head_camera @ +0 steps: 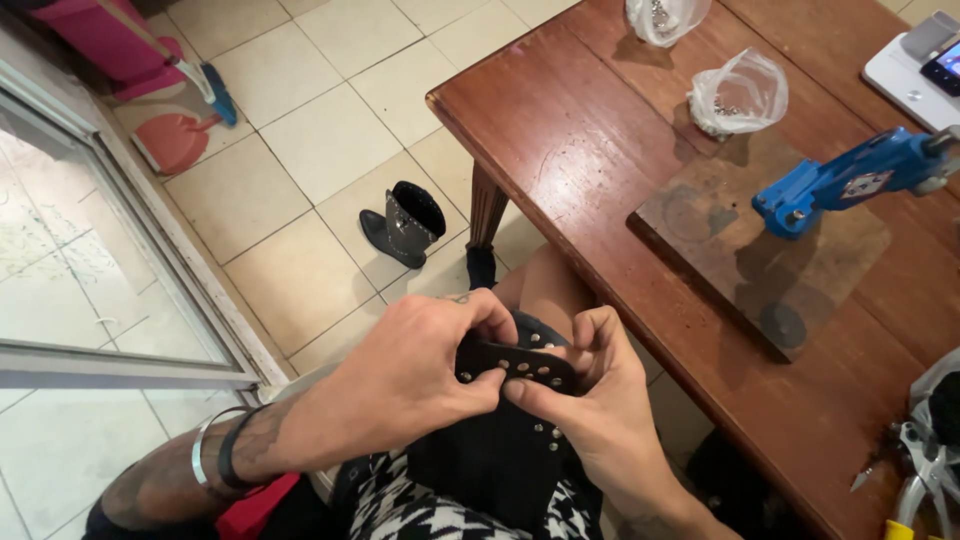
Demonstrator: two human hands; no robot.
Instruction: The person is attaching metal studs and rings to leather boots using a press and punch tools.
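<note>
Over the lap, left hand (410, 375) fingers pinched on black studded strap (515, 365), right hand (590, 400) fingers gripping its other end

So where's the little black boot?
The black boot stands on the tiled floor, upper middle of the head view, just left of the wooden table's leg.

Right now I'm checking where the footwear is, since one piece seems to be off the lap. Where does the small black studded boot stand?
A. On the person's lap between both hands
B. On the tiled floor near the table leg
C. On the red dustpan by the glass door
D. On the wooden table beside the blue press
B: the black studded boot stands upright on the tiled floor, just left of the table leg, apart from both hands.
</note>
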